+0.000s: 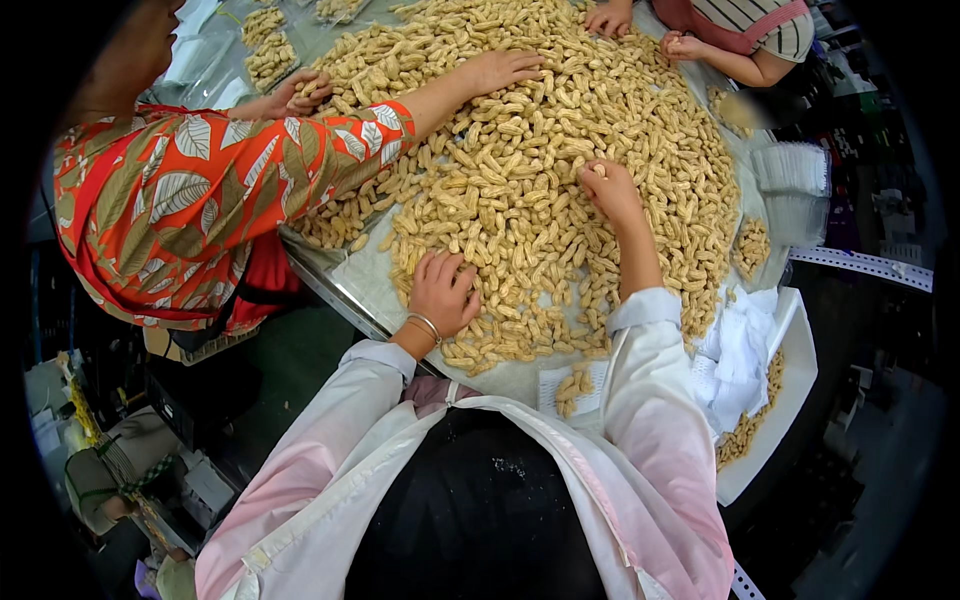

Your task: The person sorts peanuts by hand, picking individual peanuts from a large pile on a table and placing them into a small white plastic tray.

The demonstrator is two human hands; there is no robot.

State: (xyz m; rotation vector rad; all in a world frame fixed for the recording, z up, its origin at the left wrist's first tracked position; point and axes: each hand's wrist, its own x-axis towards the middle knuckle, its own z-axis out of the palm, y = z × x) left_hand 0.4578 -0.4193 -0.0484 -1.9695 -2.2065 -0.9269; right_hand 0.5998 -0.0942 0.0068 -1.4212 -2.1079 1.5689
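A broad heap of unshelled peanuts (517, 195) covers the cloth-lined table (367, 281) before me. My left hand (442, 296), with a metal bangle at the wrist, lies palm down on the near left edge of the heap. Its fingers are spread a little, and whatever is under the palm is hidden. Further in and to the right, my right hand (613, 191) is curled just over the peanuts. A pale peanut (598, 171) shows between its thumb and fingers. Close to my body, several peanuts (574, 390) lie on a white mesh-patterned sheet (551, 382).
At left, a co-worker in a leaf-patterned shirt (225, 195) reaches across the heap; another person's hands (611, 19) work at the far right. Packed peanut bags (270, 56) lie far left. Clear plastic trays (791, 180) and a white foam box (795, 352) stand along the right edge.
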